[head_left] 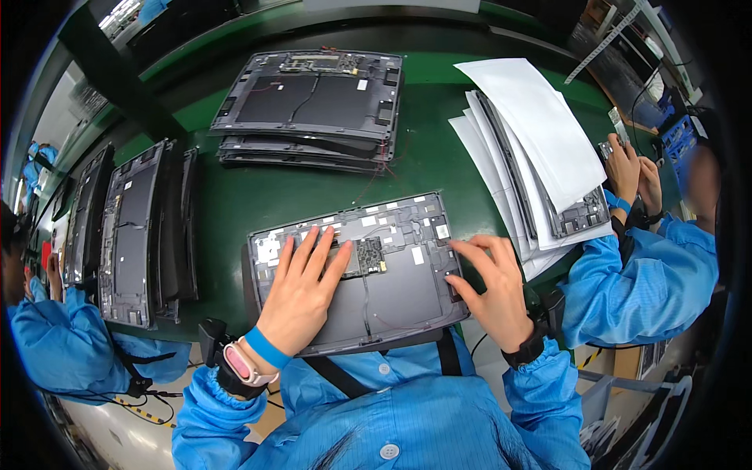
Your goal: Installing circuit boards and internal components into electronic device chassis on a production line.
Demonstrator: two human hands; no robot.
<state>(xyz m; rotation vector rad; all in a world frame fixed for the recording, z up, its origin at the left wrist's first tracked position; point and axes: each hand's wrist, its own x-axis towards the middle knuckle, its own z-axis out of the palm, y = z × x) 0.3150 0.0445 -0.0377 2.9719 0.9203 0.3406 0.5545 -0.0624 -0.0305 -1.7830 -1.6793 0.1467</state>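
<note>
A dark grey device housing [399,298] lies in front of me at the table's near edge, slightly tilted. It carries a small circuit board [368,256], white patches and a thin black cable [366,305]. My left hand [301,286] rests on its left part with fingers spread, next to the circuit board. At the right edge of the housing is my right hand [495,286], its thumb and index finger apart and their tips touching the rim by a small black part [442,253]. Nothing shows gripped between them.
Similar housings are piled at the back [329,102], and more stand in a row on the left [129,235]. To the right, white sheets [540,125] are layered with housings. Co-workers in blue sleeves sit on both sides; one's hands [627,172] hold a small part. The green table [427,168] lies beneath.
</note>
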